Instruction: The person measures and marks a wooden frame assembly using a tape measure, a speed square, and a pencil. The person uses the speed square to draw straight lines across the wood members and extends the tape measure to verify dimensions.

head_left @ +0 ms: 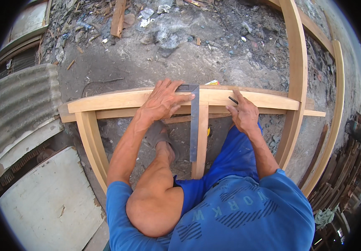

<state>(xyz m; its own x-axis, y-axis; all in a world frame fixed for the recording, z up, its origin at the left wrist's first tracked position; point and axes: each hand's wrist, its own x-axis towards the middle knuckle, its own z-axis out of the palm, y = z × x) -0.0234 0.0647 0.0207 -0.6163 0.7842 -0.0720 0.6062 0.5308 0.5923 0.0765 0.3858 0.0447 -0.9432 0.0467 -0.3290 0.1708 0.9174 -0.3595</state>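
Observation:
A try square (194, 129) lies on the pale wooden frame, its dark stock at the far edge of the front rail (118, 101) and its metal blade pointing toward me. My left hand (161, 101) is closed over the rail and the stock, thumb pressed near the blade's corner. Along the blade's right side runs the middle wooden piece (202, 140), meeting the rail. My right hand (246, 116) grips a black pencil (233, 100) just right of that joint, its index finger stretched over the rail. The pencil's other end is hidden by the fingers.
Tall timber (296, 62) crosses the rail's right end. Another long strip (335, 117) stands farther right. Corrugated sheeting (24, 108) and a worn white board (51, 201) are at left. Rubble and a loose wood offcut (118, 19) cover the far ground. Stacked wood (339, 171) lies right.

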